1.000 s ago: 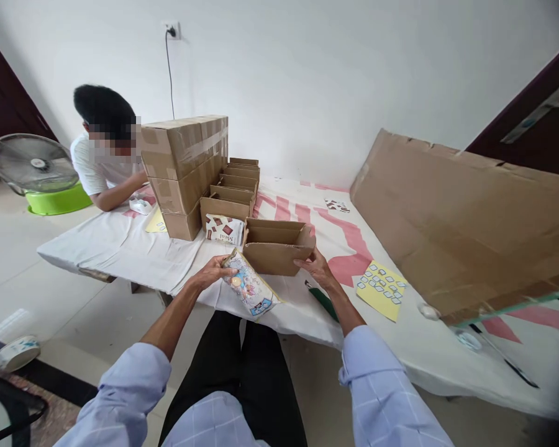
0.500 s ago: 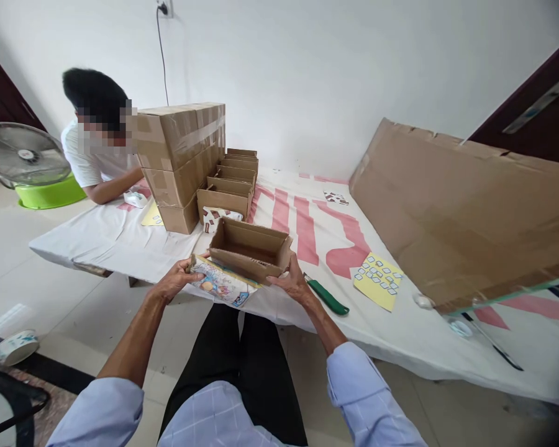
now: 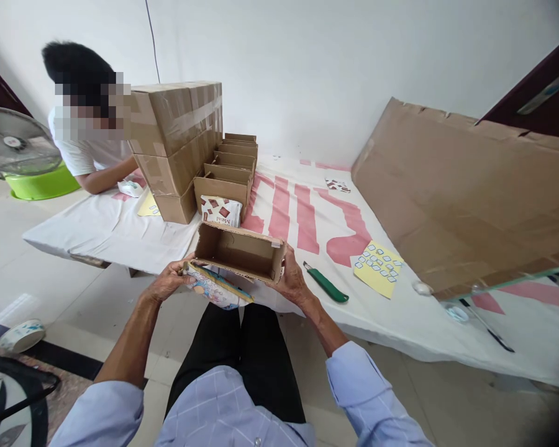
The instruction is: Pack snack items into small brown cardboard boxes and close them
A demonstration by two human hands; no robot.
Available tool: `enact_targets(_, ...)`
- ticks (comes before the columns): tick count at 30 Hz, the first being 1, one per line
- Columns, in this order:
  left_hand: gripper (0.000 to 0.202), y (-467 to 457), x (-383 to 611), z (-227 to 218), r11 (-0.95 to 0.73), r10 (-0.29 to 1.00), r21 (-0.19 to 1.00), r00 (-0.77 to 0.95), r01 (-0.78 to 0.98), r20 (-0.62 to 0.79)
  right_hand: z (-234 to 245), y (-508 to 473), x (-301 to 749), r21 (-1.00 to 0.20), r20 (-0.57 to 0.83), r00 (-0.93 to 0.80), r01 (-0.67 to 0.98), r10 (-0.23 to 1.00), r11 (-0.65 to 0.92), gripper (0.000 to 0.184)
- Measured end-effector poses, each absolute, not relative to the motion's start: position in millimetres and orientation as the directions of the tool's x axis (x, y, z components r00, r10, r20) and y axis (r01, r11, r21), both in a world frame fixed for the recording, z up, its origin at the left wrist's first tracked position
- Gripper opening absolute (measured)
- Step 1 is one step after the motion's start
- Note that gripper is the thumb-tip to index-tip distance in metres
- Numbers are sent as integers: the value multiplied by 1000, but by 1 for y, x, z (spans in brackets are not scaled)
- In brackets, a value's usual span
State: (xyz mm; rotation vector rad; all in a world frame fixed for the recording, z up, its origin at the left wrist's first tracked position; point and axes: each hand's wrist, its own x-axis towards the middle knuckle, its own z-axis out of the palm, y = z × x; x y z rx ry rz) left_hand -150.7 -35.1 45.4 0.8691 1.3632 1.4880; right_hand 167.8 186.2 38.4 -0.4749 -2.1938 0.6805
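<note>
Tipped further than a moment ago, the open cardboard box (image 3: pixel 240 251) now bares its hollow, the fingers of the right hand (image 3: pixel 292 276) gripping its right end, those of the left hand (image 3: pixel 170 281) pinching the printed packet (image 3: pixel 214 289) at its near edge.

Cloth-covered table (image 3: pixel 97 226), green cutter (image 3: pixel 327 282), 2 yellow sheets (image 3: pixel 377 268), stacked boxes (image 3: pixel 177 177)

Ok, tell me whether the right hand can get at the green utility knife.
Probably yes, after letting go: the right hand holds the open cardboard box, but the green utility knife lies uncovered close by.
</note>
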Motion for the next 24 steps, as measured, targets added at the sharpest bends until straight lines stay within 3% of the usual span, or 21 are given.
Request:
enact_targets(7, 54, -35, -144, 39, -14, 937, 981, -344, -195, -55, 48, 185, 165, -547, 583, -652, 125, 484, 827, 128)
enact_targets(15, 63, -36, -156, 48, -16, 856, 981, -510, -193, -86, 77, 157, 133, -519, 607, -600, 198, 522, 832, 140)
enact_targets(19, 68, -51, -168, 83, -27, 828, 999, -560, 22, 35, 86, 155, 119, -551, 602, -568, 212, 560, 807, 152)
enact_targets(24, 38, -53, -163, 146, -51, 887, 878, -382, 475, 259, 81, 156, 113, -619, 600, -536, 157, 593, 769, 147)
